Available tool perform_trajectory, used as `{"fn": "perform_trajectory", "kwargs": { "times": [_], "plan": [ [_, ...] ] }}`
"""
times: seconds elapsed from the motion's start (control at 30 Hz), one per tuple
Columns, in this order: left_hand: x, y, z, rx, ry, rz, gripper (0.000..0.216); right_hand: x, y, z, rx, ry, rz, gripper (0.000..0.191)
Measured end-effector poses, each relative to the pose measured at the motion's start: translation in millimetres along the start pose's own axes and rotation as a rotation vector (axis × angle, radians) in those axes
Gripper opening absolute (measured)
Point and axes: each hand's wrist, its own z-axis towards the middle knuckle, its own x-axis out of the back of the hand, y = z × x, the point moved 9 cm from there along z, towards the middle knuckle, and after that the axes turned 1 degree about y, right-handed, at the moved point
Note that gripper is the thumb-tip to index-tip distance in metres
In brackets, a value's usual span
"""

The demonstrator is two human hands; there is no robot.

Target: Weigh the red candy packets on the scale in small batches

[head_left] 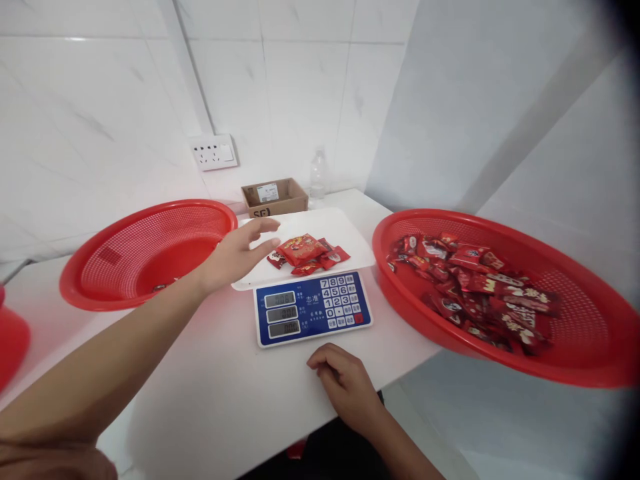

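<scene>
Several red snack packets (303, 250) lie in a small heap on the white pan (345, 230) of a weighing scale. The scale's blue panel (313, 310) faces me, with number keys and three small displays. My left hand (240, 252) is over the pan's left edge, thumb and fingers apart and pointing at the heap, holding nothing. Below the panel, my right hand (347, 387) rests by the table's front edge with its fingers curled in and nothing visible in them.
On the right, a red basket (400, 287) holds many red packets. Another red basket (90, 267) stands left, partly behind my left forearm, with a few small items inside. A cardboard box (275, 198) and a clear bottle (317, 175) stand behind the scale near the tiled wall.
</scene>
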Motion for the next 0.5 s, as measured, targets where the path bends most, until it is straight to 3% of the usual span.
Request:
{"fn": "perform_trajectory", "kwargs": {
  "times": [0.1, 0.3, 0.4, 0.5],
  "plan": [
    [23.4, -12.0, -41.5, 0.016, 0.087, 0.111, 0.024, -0.9, -0.8, 0.9, 0.007, -0.010, 0.001, 0.028],
    [26.8, -59.3, -129.9, 0.145, -0.004, 0.240, 0.021, -4.8, -0.8, 2.0, 0.005, -0.050, -0.008, 0.026],
    [23.9, -78.9, -156.6, 0.232, -0.026, 0.242, 0.023, -5.2, -1.5, 1.9, 0.008, -0.056, -0.013, 0.026],
    [21.2, -83.2, -164.8, 0.232, -0.024, 0.271, 0.026, -5.8, -0.9, 1.6, 0.003, -0.063, -0.016, 0.026]
  ]
}}
